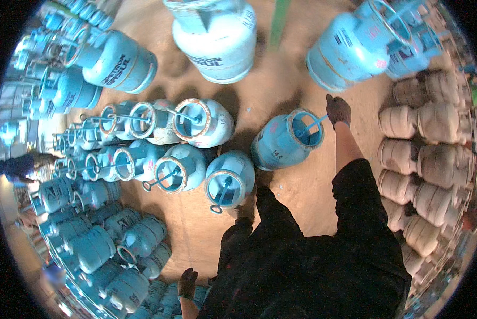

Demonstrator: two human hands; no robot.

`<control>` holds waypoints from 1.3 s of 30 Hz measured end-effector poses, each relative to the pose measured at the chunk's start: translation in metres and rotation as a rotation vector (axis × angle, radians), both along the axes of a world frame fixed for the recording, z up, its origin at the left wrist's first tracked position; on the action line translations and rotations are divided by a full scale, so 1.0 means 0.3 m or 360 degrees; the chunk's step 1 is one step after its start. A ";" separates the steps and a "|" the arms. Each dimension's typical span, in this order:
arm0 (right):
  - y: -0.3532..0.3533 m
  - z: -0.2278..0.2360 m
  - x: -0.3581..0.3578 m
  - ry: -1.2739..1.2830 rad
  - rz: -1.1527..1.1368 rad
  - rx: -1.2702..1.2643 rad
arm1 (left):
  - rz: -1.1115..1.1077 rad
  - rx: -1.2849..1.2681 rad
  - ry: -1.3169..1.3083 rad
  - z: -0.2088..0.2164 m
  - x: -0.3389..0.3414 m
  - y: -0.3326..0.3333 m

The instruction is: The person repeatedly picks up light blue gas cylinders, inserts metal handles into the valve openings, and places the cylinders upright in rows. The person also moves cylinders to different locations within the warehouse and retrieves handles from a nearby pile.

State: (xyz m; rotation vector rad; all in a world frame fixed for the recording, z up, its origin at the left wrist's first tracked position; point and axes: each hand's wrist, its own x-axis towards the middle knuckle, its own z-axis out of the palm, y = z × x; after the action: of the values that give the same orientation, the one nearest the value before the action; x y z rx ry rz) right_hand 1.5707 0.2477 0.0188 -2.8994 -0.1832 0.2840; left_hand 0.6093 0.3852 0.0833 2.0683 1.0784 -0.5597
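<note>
My gloved right hand (339, 110) is closed round the outer end of a blue rod (316, 124). The rod's other end reaches into the collar of a blue gas cylinder (281, 144), which stands apart on the floor just left of that hand. Down at the lower left hangs my gloved left hand (187, 283), fingers loosely bent and slightly apart, with nothing in it. By my feet stands another blue gas cylinder (237, 169); a ring-ended blue rod (221, 198) sticks out of its collar.
Left of me, two rows of gas cylinders (193, 155) stand with rods in their collars. Stacked blue cylinders (92, 247) fill the lower left, and dusty grey cylinders (440, 165) line the right. Ahead stands a large pale-blue cylinder (214, 45). Another person (23, 164) is at far left.
</note>
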 end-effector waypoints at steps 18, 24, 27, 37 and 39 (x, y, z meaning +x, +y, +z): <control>-0.384 -0.071 -0.010 -0.0059 0.0697 -0.0638 | -0.0411 -0.0262 0.0378 -0.028 -0.013 -0.421; -0.557 -0.108 -0.040 -0.0035 0.0356 -0.0670 | -0.0681 0.0210 0.0417 0.003 0.058 -0.087; -0.568 -0.116 -0.026 -0.0151 0.0305 -0.0540 | 0.0329 0.0045 0.0385 0.027 0.194 0.051; -0.743 -0.195 -0.098 0.0034 -0.0230 -0.0547 | -0.0021 0.0193 -0.0098 0.027 0.223 -0.050; -0.813 -0.220 -0.177 0.0039 -0.0400 -0.0503 | -0.0044 -0.0006 0.0233 -0.035 0.182 -0.143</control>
State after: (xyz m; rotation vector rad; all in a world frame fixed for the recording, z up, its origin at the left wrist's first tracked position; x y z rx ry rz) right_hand 1.5177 0.0037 -0.0473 -3.1814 0.2525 0.3291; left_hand 0.6639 0.3424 0.0729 2.0674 1.1315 -0.7361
